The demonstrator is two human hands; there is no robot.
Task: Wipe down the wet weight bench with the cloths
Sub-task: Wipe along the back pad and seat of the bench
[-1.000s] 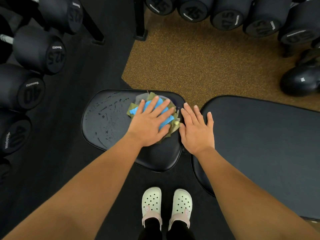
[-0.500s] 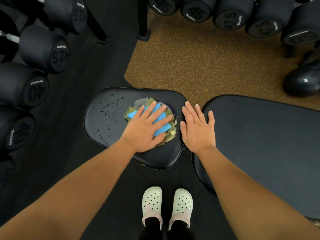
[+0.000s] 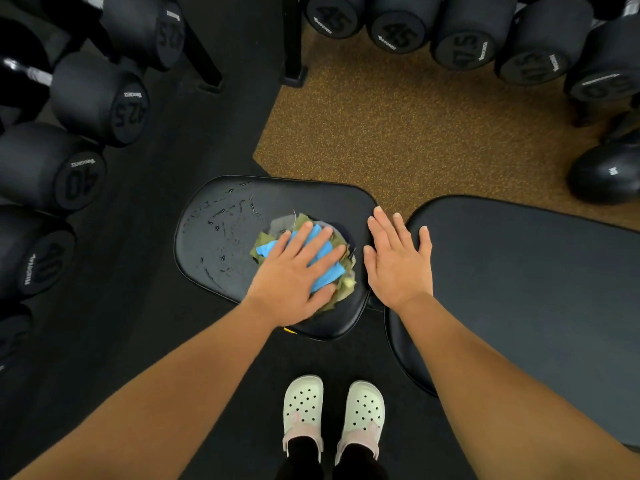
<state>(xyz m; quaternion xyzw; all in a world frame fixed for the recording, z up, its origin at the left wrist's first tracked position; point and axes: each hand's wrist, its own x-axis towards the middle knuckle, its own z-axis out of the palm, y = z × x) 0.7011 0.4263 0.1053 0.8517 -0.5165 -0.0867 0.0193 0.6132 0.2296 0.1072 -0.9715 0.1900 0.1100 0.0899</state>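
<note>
A black padded bench seat [image 3: 221,244] lies in the middle, with water droplets on its left half. On its right half sits a bundle of cloths [image 3: 273,249], olive green, blue and grey. My left hand [image 3: 294,275] presses flat on the bundle, fingers straight and spread. My right hand [image 3: 398,261] rests flat with straight fingers across the gap between the seat and the larger back pad [image 3: 519,289] on the right.
Black dumbbells [image 3: 79,181] line a rack on the left, and more dumbbells [image 3: 464,43] line the top. Brown speckled flooring [image 3: 398,133] lies beyond the bench. A dark kettlebell [image 3: 606,174] sits far right. My pale clogs [image 3: 332,410] stand on black matting below.
My left hand has slid the cloth bundle a little leftward and toward me across the seat. The right hand has stayed in place.
</note>
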